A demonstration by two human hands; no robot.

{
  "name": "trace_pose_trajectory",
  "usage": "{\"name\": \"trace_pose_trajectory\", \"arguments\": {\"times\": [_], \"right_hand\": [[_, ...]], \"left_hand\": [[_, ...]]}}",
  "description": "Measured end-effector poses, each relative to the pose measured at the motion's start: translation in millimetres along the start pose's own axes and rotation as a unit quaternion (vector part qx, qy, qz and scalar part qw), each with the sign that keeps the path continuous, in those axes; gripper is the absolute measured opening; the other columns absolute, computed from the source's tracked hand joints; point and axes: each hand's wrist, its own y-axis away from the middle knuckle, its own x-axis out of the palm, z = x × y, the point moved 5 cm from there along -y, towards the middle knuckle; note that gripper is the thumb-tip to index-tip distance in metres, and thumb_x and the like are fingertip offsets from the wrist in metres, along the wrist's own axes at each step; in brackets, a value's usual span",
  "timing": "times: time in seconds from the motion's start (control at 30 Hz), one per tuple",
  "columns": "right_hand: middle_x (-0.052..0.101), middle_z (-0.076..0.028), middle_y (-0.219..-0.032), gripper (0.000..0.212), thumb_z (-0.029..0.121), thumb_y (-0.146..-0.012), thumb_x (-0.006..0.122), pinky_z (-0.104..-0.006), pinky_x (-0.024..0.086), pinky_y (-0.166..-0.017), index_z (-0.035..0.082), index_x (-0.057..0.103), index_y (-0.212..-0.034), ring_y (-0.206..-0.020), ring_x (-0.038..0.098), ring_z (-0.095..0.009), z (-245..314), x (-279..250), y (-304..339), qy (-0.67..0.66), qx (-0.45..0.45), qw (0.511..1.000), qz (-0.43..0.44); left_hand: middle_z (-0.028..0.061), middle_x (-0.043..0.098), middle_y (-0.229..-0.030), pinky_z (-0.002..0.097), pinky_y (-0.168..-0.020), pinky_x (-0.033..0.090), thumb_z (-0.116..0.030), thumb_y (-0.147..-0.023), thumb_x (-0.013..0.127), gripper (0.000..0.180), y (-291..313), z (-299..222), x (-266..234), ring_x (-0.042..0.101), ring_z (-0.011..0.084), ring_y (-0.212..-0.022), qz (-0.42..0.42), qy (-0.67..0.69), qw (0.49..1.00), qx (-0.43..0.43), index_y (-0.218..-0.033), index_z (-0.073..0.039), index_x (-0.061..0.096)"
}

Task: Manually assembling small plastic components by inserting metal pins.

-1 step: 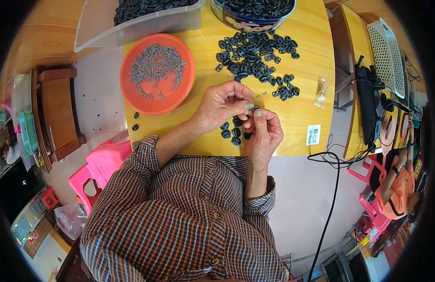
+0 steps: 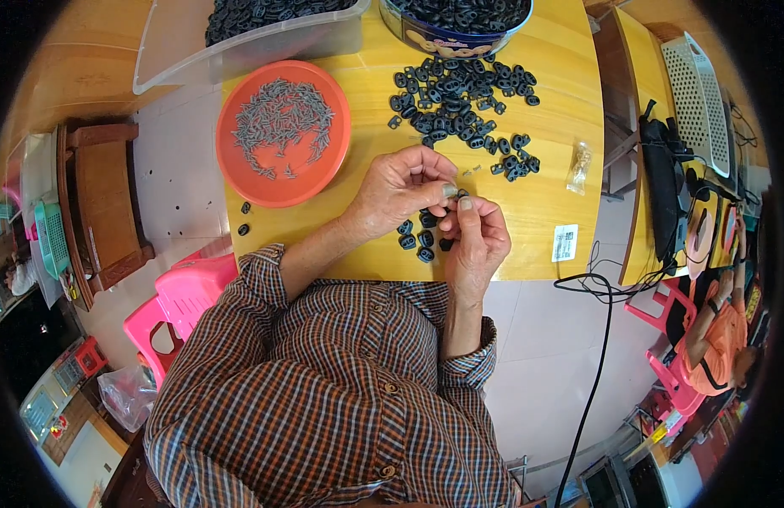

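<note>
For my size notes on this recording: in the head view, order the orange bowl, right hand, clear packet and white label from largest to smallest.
1. Orange bowl
2. Right hand
3. Clear packet and white label: too alike to rank

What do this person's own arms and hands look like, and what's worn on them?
The left hand and right hand are bare human hands; no gloves, rings or watch show. The dark checked fabric left sleeve and matching right sleeve, crossed by orange-brown and pale lines, end in cuffs on the forearms.
</note>
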Motion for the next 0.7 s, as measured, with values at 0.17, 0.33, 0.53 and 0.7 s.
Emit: {"name": "trace_pose_trajectory", "arguments": {"times": [0.17, 0.33, 0.53, 0.7], "right_hand": [[0.066, -0.008, -0.078, 0.011, 0.012, -0.090, 0.059, -0.0169, 0.043, -0.053, 0.001, 0.057, -0.088, -0.059, 0.054, -0.005, 2.0, 0.1, 0.4, 0.015, -0.013, 1.000, 0.009], [0.062, -0.004, -0.072, 0.013, 0.013, -0.090, 0.060, -0.0176, 0.039, -0.052, 0.001, 0.057, -0.085, -0.056, 0.047, -0.004, 0.9, 0.5, 2.8, 0.052, -0.038, 0.998, -0.011], [0.062, -0.005, -0.073, 0.013, 0.013, -0.091, 0.059, -0.0174, 0.039, -0.052, 0.002, 0.057, -0.085, -0.056, 0.047, -0.005, 1.4, 3.9, 2.6, 0.070, -0.039, 0.997, -0.009], [0.064, -0.006, -0.076, 0.012, 0.013, -0.092, 0.058, -0.0184, 0.041, -0.053, 0.001, 0.057, -0.089, -0.058, 0.051, -0.006, 1.3, 6.9, 3.2, 0.030, -0.006, 0.999, 0.023]], "left_hand": [[0.0053, 0.063, -0.085, 0.0221, -0.064, 0.052, 0.000, -0.086, 0.060, 0.016, 0.6, 1.2, -0.4, 0.062, 0.0088, -0.070, 0.004, 0.006, 1.000, 0.003, -0.102, 0.001, 0.058], [0.0067, 0.063, -0.087, 0.0214, -0.062, 0.054, 0.003, -0.085, 0.059, 0.016, 1.1, 4.1, -0.3, 0.062, 0.0090, -0.072, 0.015, -0.002, 1.000, 0.017, -0.102, 0.003, 0.057], [0.0038, 0.063, -0.085, 0.0214, -0.063, 0.052, 0.001, -0.087, 0.059, 0.017, 0.8, 5.7, -1.6, 0.060, 0.0079, -0.068, 0.006, 0.002, 1.000, 0.012, -0.103, 0.000, 0.058], [0.0025, 0.062, -0.087, 0.0207, -0.065, 0.050, 0.001, -0.086, 0.060, 0.019, -1.1, 0.6, -4.3, 0.059, 0.0064, -0.074, 0.012, -0.006, 1.000, 0.020, -0.105, -0.001, 0.057]]}}
